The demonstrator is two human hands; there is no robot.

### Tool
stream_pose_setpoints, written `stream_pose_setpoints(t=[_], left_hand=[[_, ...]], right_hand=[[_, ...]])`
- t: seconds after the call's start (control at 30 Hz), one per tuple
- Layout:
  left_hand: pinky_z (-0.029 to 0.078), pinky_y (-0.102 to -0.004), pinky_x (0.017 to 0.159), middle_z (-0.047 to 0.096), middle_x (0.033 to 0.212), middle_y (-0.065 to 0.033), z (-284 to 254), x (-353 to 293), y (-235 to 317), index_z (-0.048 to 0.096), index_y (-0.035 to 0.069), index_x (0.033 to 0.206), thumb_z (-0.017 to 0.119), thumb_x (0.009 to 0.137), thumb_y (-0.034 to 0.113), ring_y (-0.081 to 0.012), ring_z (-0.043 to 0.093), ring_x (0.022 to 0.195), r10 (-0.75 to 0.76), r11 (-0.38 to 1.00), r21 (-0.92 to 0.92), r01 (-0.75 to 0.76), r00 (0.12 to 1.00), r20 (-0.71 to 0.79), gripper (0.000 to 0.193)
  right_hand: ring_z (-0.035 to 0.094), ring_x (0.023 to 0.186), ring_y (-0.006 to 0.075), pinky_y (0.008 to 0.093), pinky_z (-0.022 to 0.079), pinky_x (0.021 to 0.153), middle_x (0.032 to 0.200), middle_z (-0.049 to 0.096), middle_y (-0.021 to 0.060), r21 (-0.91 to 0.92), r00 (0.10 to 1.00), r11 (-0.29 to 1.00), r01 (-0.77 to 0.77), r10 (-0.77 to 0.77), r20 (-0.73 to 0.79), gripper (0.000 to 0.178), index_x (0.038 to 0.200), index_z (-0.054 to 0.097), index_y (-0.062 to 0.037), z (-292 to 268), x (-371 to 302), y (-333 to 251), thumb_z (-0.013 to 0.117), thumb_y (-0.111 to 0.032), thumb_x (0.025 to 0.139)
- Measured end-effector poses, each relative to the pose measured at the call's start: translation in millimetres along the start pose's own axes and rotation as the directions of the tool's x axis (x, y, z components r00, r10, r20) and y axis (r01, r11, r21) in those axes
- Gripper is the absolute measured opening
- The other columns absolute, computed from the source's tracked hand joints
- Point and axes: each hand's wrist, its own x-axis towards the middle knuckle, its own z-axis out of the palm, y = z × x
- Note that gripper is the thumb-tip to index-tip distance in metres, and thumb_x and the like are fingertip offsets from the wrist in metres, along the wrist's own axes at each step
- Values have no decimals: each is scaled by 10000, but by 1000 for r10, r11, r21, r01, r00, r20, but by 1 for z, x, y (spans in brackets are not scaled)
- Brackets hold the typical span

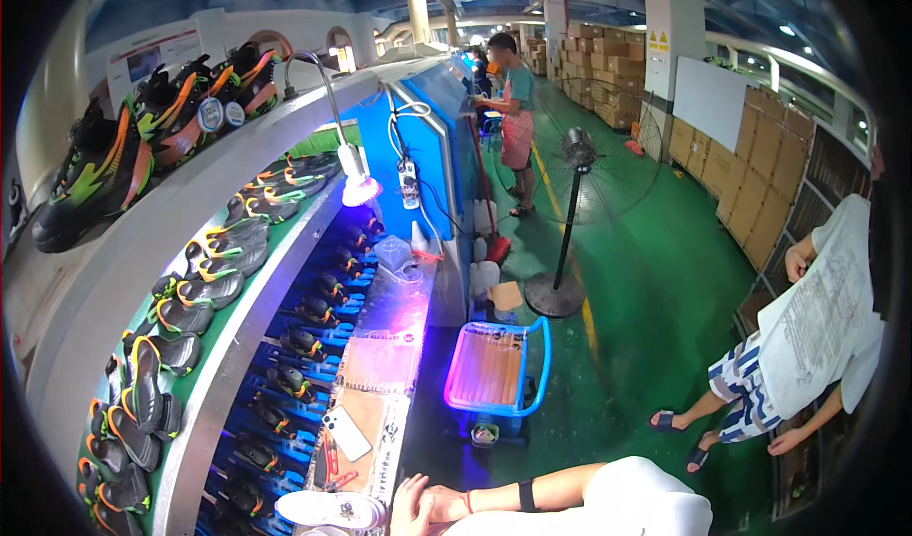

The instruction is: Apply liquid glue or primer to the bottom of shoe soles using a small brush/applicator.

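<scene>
Hands sit at the bottom edge, just right of the narrow workbench [380, 365]. The left hand [410, 507] lies with fingers loosely curled, grasping nothing; the right hand [445, 505] rests against it, also relaxed and holding nothing — an orange band at its wrist. A white shoe [331, 509] lies on the near end of the workbench, just left of the left hand, apart from it. A white phone [347, 432] lies farther up the workbench. Left of the workbench runs a conveyor [285, 365] of black shoes — a lit gooseneck lamp [359, 186] hangs above its far end.
</scene>
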Motion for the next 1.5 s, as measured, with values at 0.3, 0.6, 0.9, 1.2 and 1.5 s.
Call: stream_pose_setpoints(t=[0.3, 0.6, 0.9, 1.2, 1.5], left_hand=[[434, -288, 908, 619, 1073, -118, 6, 9, 9, 527, 1, 1225, 534, 916, 122, -204, 593, 999, 256, 903, 312, -296, 953, 163, 331], [453, -301, 896, 605, 1123, -84, -8, -11, 31, 517, 11, 1246, 511, 955, 227, -194, 570, 1040, 144, 989, 26, -142, 985, -99, 363], [440, -339, 926, 595, 1169, -148, -37, -28, 24, 551, -2, 1199, 490, 962, 212, -207, 556, 1084, 229, 848, 525, -66, 940, -252, 325], [457, -337, 895, 604, 1133, -149, -61, -55, -3, 571, 2, 1162, 473, 967, 197, -207, 566, 1052, 52, 932, 339, 126, 881, -471, 292], [488, -287, 816, 601, 1119, -129, -72, -80, -19, 532, -15, 1203, 448, 973, 137, -181, 573, 996, 220, 949, 311, -58, 830, -513, 288]], right_hand=[[605, 937, 273, 374, 469, 792, 987, 617, 170, 145, 997, 987, 73, -73, -9, 237, 1018, 596, -17, 5, -3, 11, 483, -151, 858], [581, 1031, 238, 353, 446, 864, 1082, 603, 167, 232, 896, 933, 276, -337, 289, 296, 1109, 587, -26, 22, 29, 16, 478, -158, 867], [542, 1018, 243, 340, 411, 884, 1073, 570, 158, 35, 706, 796, 604, -555, 440, 282, 1107, 566, -10, 68, 75, 48, 494, -108, 853], [554, 881, 257, 354, 429, 783, 940, 578, 143, 151, 611, 759, 634, -611, 504, 184, 990, 602, -21, 123, 98, 68, 496, -109, 869], [566, 745, 270, 367, 447, 682, 806, 586, 128, 198, 712, 824, 531, -561, 422, 161, 873, 637, -31, 182, 105, 116, 498, -110, 885]])
